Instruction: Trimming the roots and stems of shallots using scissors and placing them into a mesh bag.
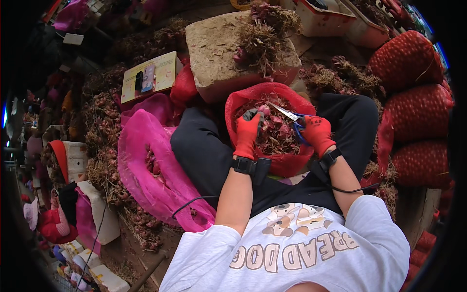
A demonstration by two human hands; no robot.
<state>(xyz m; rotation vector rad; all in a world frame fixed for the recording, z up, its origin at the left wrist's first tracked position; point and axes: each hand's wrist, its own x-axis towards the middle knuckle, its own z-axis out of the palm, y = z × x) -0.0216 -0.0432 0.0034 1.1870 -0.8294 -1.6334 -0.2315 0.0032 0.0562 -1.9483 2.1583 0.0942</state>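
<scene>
Between my knees stands a red mesh bag (pixel 292 163) with its mouth spread wide, holding loose shallots and dry trimmings (pixel 279 134). My left hand (pixel 247 131), in a red glove with dark fingertips, pinches a pinkish shallot (pixel 264 109) over the bag. My right hand (pixel 315 132), gloved in red too, grips scissors (pixel 287 112) with blue handles. Their blades stand apart and point left, the tips close to the shallot. Part of the scissor handles is hidden by my right fingers.
Ahead is a dirty foam box (pixel 214 53) with a bunch of untrimmed shallots (pixel 267 36) on top. A pink mesh bag (pixel 141 160) lies by my left leg. Full red mesh sacks (pixel 418 114) are stacked at the right. Shallots with dry stalks (pixel 104 131) are heaped at the left.
</scene>
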